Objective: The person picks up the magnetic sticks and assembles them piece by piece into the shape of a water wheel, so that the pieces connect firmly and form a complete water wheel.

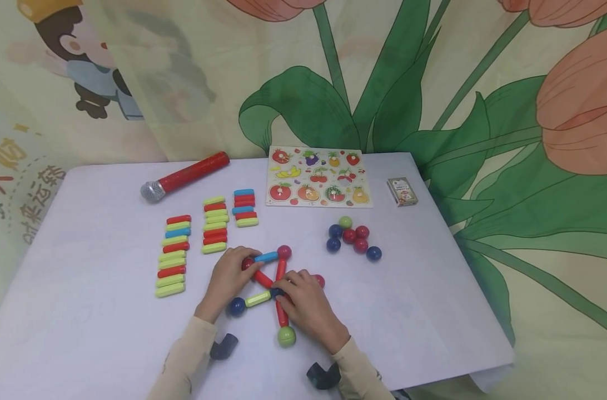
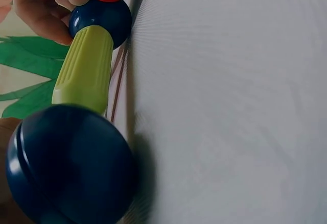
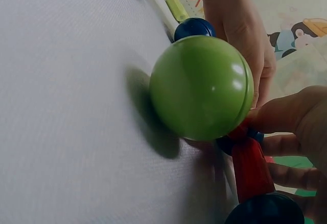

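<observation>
Nearest you, the green ball (image 1: 285, 336) rests on the table (image 1: 433, 311), capping a red rod (image 1: 282, 314) that runs up to the blue hub (image 1: 275, 293). Out to the left, a yellow rod (image 1: 258, 299) joins that hub to a blue ball (image 1: 237, 306). And there's your right hand (image 1: 308, 305), thumb and fingers drawn in, pinching the hub; a pink ball (image 1: 320, 281) peeks out beside it. Your left hand (image 1: 227, 278) has its fingers curled about the dark red ball (image 1: 246, 264), closed to the ball's width, and from there a blue rod (image 1: 266, 256) reaches across to the crimson ball (image 1: 284, 252). Beyond, to the left, spare rods (image 1: 215, 225) lie in three columns; loose balls (image 1: 349, 236) cluster on the right. Farther off: small box (image 1: 402, 191) right, fruit board (image 1: 318, 178) in the middle, red microphone (image 1: 185, 176) left, all before the tulip backdrop (image 1: 303, 105).
</observation>
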`<act>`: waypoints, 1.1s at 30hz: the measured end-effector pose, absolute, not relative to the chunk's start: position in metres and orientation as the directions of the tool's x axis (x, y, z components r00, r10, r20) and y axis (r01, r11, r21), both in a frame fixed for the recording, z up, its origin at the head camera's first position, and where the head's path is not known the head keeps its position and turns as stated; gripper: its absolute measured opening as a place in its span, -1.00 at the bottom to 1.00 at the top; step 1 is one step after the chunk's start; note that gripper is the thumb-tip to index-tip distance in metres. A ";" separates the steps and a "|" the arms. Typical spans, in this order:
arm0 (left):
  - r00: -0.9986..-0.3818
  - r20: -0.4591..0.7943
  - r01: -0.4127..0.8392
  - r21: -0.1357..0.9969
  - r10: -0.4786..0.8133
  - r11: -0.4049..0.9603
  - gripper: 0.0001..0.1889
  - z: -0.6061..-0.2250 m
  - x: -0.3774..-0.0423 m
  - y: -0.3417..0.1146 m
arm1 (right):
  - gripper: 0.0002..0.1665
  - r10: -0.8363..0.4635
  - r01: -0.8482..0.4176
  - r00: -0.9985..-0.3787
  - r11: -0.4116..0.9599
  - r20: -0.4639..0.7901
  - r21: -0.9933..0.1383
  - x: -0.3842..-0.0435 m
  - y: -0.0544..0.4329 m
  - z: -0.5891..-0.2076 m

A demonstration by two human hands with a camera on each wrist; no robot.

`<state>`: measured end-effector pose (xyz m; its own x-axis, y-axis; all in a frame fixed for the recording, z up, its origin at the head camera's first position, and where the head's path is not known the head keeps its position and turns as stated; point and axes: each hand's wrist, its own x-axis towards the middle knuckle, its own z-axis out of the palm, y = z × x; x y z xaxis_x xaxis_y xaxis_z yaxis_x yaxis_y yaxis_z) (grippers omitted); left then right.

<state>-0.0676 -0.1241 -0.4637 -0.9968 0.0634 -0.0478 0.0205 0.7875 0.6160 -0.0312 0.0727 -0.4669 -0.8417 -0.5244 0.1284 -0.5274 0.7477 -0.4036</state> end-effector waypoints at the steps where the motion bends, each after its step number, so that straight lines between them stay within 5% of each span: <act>1: -0.997 -0.051 0.020 0.613 0.065 0.790 -0.64 -0.464 -0.068 -0.124 | -0.62 -0.525 -0.527 -0.842 0.747 0.126 -0.405 -0.031 0.073 -0.467; 13: -0.999 -0.051 -0.040 0.640 -0.009 0.768 -0.65 -0.462 -0.064 -0.150 | -0.64 -0.515 -0.515 -0.848 0.751 0.121 -0.414 -0.031 0.072 -0.466; 20: -0.986 0.112 -0.044 0.536 -0.122 0.843 -0.66 -0.468 -0.065 -0.181 | -0.64 -0.517 -0.533 -0.841 0.746 0.157 -0.400 -0.031 0.074 -0.469; 33: -0.987 0.108 -0.059 0.460 -0.122 0.886 -0.62 -0.465 -0.072 -0.187 | -0.53 -0.473 -0.500 -0.865 0.790 0.165 -0.355 -0.027 0.070 -0.474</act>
<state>-0.0725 -0.1868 -0.4653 -0.9866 -0.1219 0.1081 -0.0591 0.8859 0.4602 -0.0269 0.0702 -0.4741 -0.8655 -0.4728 0.1655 -0.4996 0.7903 -0.3547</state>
